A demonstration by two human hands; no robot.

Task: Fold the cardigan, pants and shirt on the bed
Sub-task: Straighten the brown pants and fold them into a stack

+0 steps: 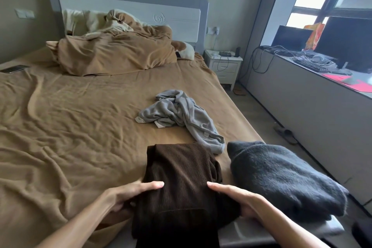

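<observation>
A dark brown ribbed garment [181, 167] lies partly folded at the near edge of the bed [70, 127], its lower end hanging over the foot. My left hand [128, 193] grips its left edge, thumb on top and fingers under the cloth. My right hand [239, 197] grips its right edge the same way. To the right sits a folded dark grey fuzzy garment [281, 179] on the bed's corner. Beyond the brown one, a light grey garment [179, 115] lies crumpled and unfolded.
A bunched tan duvet [112, 54] and pillows [84, 20] fill the head of the bed. A phone [14, 69] lies at the far left. A white nightstand [223, 64] stands right of the headboard. A long counter with monitors [346, 42] and keyboard runs along the right wall; slippers [285, 133] lie on the floor.
</observation>
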